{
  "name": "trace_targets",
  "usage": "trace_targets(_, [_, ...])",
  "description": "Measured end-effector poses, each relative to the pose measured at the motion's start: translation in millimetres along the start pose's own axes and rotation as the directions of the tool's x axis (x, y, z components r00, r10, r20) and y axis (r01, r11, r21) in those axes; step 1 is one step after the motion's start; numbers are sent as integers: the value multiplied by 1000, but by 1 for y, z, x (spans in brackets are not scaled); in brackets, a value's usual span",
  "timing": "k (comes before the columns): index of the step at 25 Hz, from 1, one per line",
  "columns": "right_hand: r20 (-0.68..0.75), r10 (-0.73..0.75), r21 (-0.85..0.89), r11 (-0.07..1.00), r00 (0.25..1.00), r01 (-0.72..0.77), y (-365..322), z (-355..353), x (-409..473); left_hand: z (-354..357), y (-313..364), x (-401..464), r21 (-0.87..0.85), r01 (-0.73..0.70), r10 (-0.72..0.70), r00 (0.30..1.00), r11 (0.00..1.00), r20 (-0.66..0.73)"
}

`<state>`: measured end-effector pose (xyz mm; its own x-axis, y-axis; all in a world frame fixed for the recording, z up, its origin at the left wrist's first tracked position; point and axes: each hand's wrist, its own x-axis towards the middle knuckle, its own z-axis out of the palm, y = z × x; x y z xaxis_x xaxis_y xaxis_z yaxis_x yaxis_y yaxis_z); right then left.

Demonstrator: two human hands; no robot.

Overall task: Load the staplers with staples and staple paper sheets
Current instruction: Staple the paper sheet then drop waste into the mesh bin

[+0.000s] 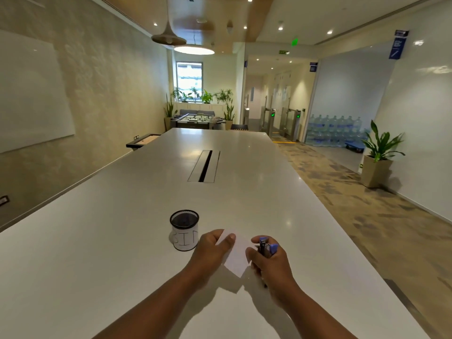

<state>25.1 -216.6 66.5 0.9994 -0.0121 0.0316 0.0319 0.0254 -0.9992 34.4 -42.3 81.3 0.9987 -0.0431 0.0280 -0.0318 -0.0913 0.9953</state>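
Stapler point(266, 248), blue and black, is gripped in the right hand point(271, 267) at the paper point(236, 255), whose other edge the left hand point(211, 253) pinches, near a mesh cup point(184, 232).

one stapler point(266, 248), one paper sheet point(236, 255) — one bin point(184, 233)

Glossy table point(122, 241), wire-mesh cup point(184, 220), seemingly plastic stapler point(266, 247)
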Motion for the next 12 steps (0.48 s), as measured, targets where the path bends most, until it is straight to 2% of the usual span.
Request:
trace_targets(2, [35, 37, 72, 997, 999, -39, -3, 4, 2, -6, -3, 4, -157, 83, -87, 996, 984, -22])
trace_targets(4, [79, 94, 167, 980, 992, -106, -4, 6, 4, -10, -3, 5, -362, 194, -187, 981, 912, 57])
trace_targets(7, [133, 144, 258, 950, 981, -175, -6, 10, 7, -14, -3, 4, -521, 282, -230, 959, 806, 164])
trace_targets(9, [152, 134, 270, 948, 979, -171, -7, 14, 7, -13, -4, 2, -546, 291, -218, 956, 786, 195])
trace_targets(12, [148, 119, 292, 943, 982, -158, -8, 22, 7, -7, -4, -1, -457, 247, -175, 965, 855, 195])
